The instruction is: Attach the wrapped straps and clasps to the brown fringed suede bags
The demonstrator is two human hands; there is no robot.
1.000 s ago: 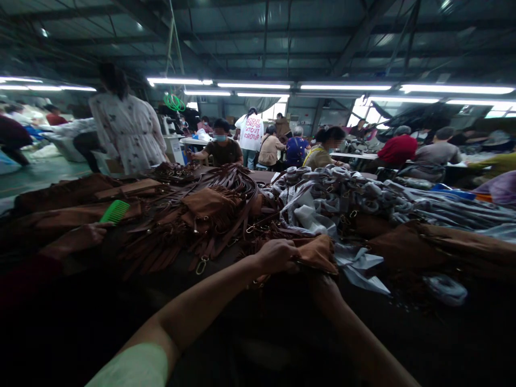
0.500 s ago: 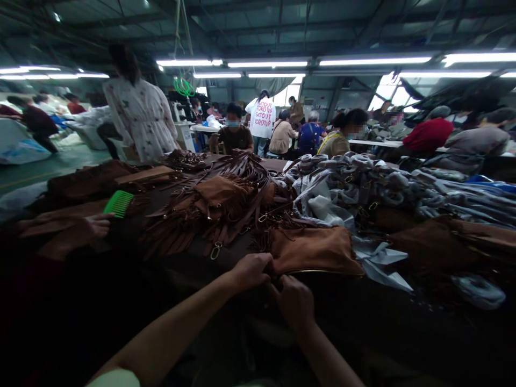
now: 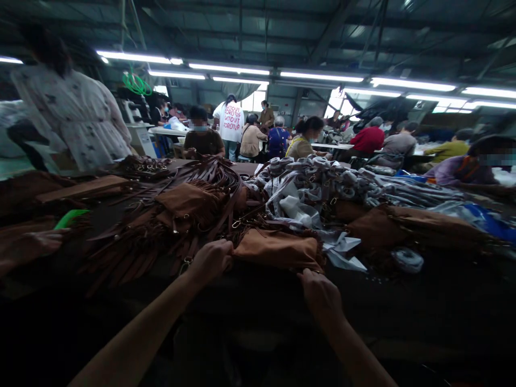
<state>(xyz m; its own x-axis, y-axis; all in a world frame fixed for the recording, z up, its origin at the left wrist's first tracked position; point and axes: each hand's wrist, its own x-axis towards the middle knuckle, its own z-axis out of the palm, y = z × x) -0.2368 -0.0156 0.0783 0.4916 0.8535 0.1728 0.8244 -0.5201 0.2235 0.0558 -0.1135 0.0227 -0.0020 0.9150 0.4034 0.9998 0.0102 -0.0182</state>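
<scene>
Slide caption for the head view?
Left hand at left end of brown bag, right hand at its near edge; green comb in co-worker's hand.

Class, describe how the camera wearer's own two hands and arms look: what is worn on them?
The ungloved left hand and ungloved right hand join bare, tapering forearms. No sleeve, watch or bracelet shows on either; dim light hides finer detail.

Brown fringed pouch (image 3: 278, 250); creased; crosswise on the dark table (image 3: 374, 301)
</scene>
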